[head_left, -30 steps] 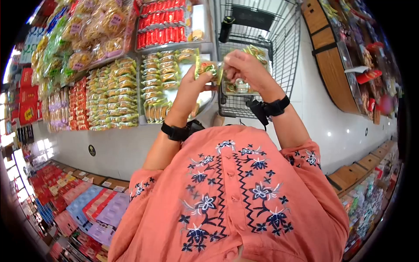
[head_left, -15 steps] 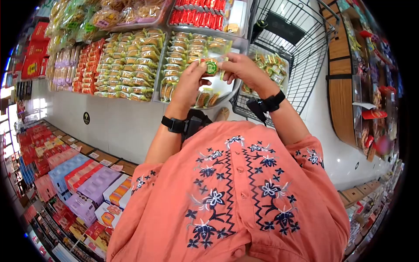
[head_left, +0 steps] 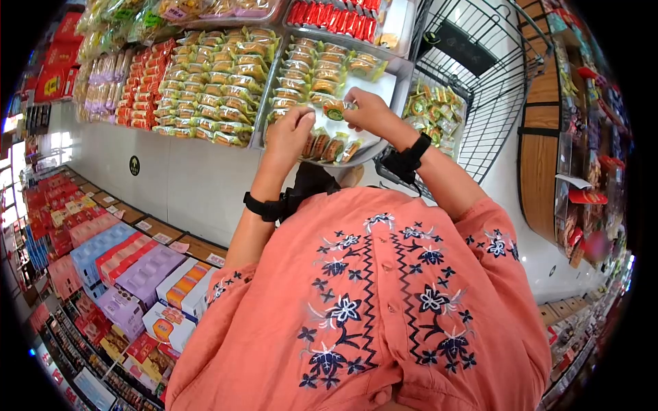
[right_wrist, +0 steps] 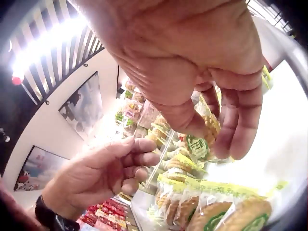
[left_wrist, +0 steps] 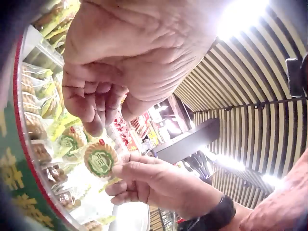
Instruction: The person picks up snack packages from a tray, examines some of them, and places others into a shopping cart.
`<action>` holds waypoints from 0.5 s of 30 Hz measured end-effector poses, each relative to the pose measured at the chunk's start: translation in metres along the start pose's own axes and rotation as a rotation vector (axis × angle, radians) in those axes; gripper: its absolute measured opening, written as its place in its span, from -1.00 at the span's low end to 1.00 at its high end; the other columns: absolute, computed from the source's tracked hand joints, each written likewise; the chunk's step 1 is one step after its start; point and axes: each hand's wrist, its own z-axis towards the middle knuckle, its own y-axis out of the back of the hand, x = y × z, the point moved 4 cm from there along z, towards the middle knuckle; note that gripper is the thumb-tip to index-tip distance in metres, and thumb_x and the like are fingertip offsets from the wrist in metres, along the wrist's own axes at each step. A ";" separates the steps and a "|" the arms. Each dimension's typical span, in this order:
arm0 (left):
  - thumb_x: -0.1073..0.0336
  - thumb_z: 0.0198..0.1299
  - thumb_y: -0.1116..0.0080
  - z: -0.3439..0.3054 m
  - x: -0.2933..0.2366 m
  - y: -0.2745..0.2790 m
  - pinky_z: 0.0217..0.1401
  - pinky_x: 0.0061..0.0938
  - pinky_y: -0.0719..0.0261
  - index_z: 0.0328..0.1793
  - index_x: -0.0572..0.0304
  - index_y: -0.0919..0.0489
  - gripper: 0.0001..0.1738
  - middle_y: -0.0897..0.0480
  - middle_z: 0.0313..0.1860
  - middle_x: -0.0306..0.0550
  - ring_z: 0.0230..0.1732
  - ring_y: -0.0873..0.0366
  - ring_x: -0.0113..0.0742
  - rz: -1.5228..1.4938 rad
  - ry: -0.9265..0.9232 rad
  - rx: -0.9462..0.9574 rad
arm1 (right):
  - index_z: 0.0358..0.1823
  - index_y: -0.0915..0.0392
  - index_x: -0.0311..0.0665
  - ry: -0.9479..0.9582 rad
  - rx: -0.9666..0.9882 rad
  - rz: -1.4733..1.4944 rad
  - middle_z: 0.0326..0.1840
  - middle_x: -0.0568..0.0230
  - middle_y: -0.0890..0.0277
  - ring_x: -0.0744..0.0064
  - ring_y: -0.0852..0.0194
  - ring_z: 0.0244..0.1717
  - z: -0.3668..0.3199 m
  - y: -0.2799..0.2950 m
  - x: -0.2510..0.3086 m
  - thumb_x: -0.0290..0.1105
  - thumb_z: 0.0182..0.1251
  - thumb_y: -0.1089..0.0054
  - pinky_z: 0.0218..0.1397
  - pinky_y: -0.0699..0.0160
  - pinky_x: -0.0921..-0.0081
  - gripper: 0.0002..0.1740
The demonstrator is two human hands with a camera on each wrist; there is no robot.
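Note:
A round biscuit in a clear wrapper with a green label (head_left: 334,110) (left_wrist: 101,158) is pinched at its edge by the right hand (head_left: 375,115) between thumb and fingers. The left hand (head_left: 290,136) is beside it on the left, holding nothing, its fingers loosely bent in the left wrist view. Both hands are above a clear bin (head_left: 384,139) of similar wrapped biscuits (head_left: 295,74). In the right wrist view, the right hand (right_wrist: 192,72) partly hides the biscuit (right_wrist: 197,147), and a row of wrapped biscuits (right_wrist: 211,211) stands below.
A wire shopping cart (head_left: 497,103) stands to the right, with a pile of small wrapped packets (head_left: 433,109) in it. More bins of red packets (head_left: 336,19) and wrapped biscuits (head_left: 212,82) adjoin the bin. Shelves with boxes (head_left: 147,274) are at the lower left.
The left hand has let go of the wrapped biscuit and moved apart to the left, while the right hand still holds it. The view has shifted, with the bin now under the hands.

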 end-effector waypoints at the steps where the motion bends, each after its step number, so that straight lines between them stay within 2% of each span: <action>1: 0.15 0.45 -0.11 0.002 0.005 -0.003 -0.13 -0.53 -0.60 0.21 0.33 -0.59 -0.59 -0.69 -0.08 -0.13 -0.21 -0.63 -0.44 -0.008 0.026 0.038 | -0.04 -0.46 -0.40 0.001 -0.003 -0.024 -0.37 0.16 -0.59 0.47 -0.68 -0.42 0.005 -0.004 -0.003 -0.40 0.27 -0.25 -0.46 -0.64 0.52 -0.69; 2: 0.14 0.46 -0.10 0.004 0.009 -0.006 -0.18 -0.55 -0.59 0.22 0.33 -0.59 -0.59 -0.70 -0.10 -0.13 -0.26 -0.63 -0.45 -0.016 0.051 0.076 | -0.05 -0.46 -0.41 0.009 0.001 -0.021 -0.35 0.10 -0.60 0.40 -0.69 -0.43 0.010 -0.008 -0.005 -0.40 0.25 -0.25 -0.43 -0.65 0.46 -0.69; 3: 0.12 0.46 -0.10 0.003 0.005 -0.010 -0.37 -0.57 -0.54 0.23 0.33 -0.59 -0.57 -0.69 -0.20 -0.17 -0.41 -0.60 -0.50 -0.036 0.066 0.075 | -0.06 -0.46 -0.43 0.016 0.006 -0.018 -0.34 0.03 -0.61 0.34 -0.71 -0.43 0.013 -0.012 -0.007 -0.41 0.23 -0.25 -0.40 -0.66 0.41 -0.68; 6: 0.11 0.46 -0.10 0.006 0.002 -0.015 -0.53 -0.58 -0.45 0.30 0.34 -0.56 -0.52 -0.67 -0.28 -0.20 -0.51 -0.57 -0.52 -0.011 0.157 0.117 | -0.10 -0.47 -0.44 0.031 -0.022 -0.024 -0.32 -0.05 -0.63 0.25 -0.72 -0.43 0.021 -0.020 -0.012 -0.39 0.20 -0.27 -0.35 -0.65 0.34 -0.68; 9: 0.08 0.45 -0.09 0.011 0.008 -0.020 -0.64 -0.58 -0.36 0.37 0.37 -0.50 -0.45 -0.64 -0.35 -0.22 -0.59 -0.53 -0.53 -0.076 0.192 0.154 | -0.12 -0.47 -0.45 0.056 -0.071 -0.110 -0.31 -0.07 -0.63 0.22 -0.71 -0.41 0.032 -0.027 -0.021 -0.36 0.17 -0.31 -0.33 -0.64 0.33 -0.65; 13: 0.02 0.45 -0.06 0.013 0.006 -0.024 -0.65 -0.58 -0.36 0.41 0.37 -0.46 -0.39 -0.62 -0.39 -0.20 -0.60 -0.52 -0.53 -0.034 0.189 0.184 | -0.12 -0.46 -0.44 0.105 -0.121 -0.156 -0.31 -0.04 -0.63 0.26 -0.69 -0.41 0.042 -0.032 -0.029 -0.33 0.17 -0.33 -0.36 -0.62 0.35 -0.63; 15: 0.01 0.45 -0.05 0.015 0.008 -0.025 -0.64 -0.59 -0.36 0.37 0.36 -0.48 -0.42 -0.62 -0.41 -0.21 -0.61 -0.52 -0.53 -0.035 0.197 0.180 | -0.12 -0.45 -0.44 0.001 -0.054 -0.010 -0.31 0.00 -0.63 0.30 -0.68 -0.41 0.040 -0.030 -0.027 -0.33 0.19 -0.31 -0.37 -0.63 0.37 -0.64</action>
